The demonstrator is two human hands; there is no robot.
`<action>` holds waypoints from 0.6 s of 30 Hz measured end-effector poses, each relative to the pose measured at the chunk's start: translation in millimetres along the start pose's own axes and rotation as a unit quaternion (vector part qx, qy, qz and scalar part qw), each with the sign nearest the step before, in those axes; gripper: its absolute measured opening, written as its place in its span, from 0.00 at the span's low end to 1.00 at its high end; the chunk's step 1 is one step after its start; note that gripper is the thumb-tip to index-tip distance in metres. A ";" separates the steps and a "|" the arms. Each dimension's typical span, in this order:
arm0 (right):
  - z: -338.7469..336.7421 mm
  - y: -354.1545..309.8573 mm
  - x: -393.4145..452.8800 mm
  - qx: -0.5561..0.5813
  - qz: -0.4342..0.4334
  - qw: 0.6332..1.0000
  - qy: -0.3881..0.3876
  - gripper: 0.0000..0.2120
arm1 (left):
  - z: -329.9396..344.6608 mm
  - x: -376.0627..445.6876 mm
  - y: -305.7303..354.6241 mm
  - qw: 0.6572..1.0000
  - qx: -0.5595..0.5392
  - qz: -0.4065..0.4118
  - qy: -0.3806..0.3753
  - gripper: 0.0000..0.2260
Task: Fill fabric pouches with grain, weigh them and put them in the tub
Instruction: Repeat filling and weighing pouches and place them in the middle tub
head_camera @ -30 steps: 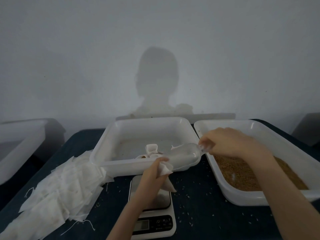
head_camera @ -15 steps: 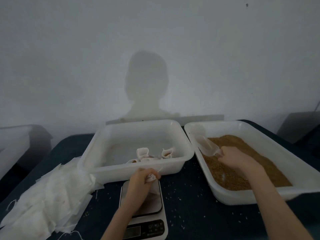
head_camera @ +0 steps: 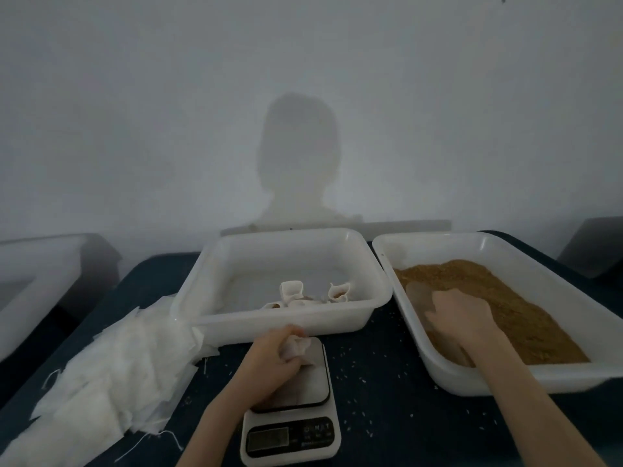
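My left hand grips a white fabric pouch by its top, just over the plate of a small kitchen scale. My right hand is down in the right tub of brown grain, holding a clear plastic scoop whose bowl lies on the grain. Behind the scale stands a white tub holding several filled pouches.
A heap of flat empty pouches lies at the left on the dark blue table, with loose grains scattered around the scale. Another white tub stands off the table's left edge. A grey wall is close behind.
My right hand carried the scoop from the pouch over to the grain tub and lowered it into the grain. My left hand lowered the pouch toward the scale.
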State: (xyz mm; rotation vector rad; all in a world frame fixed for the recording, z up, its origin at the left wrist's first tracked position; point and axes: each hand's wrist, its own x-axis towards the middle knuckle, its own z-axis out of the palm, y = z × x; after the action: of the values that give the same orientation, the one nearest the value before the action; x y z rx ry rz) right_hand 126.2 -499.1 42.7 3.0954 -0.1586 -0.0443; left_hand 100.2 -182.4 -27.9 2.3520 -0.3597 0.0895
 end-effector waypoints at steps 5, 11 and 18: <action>-2.7 -70.7 -22.3 0.137 -0.155 0.967 0.146 0.11 | -11.2 -20.7 -1.1 0.988 -0.149 -0.018 0.027 0.24; 69.2 -124.3 -23.3 0.258 -0.174 0.944 0.106 0.14 | -12.2 -38.5 -20.2 0.966 -0.257 -0.015 0.035 0.28; 117.5 -114.6 -17.1 0.471 -0.080 0.877 0.059 0.13 | -11.6 -36.0 -50.8 0.915 -0.389 -0.041 0.100 0.21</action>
State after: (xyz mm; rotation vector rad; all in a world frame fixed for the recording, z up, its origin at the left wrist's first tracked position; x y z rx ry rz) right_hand 117.2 -388.2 -79.1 4.0607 0.1344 0.3135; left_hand 80.6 -131.3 -59.7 1.5456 -0.1494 0.1203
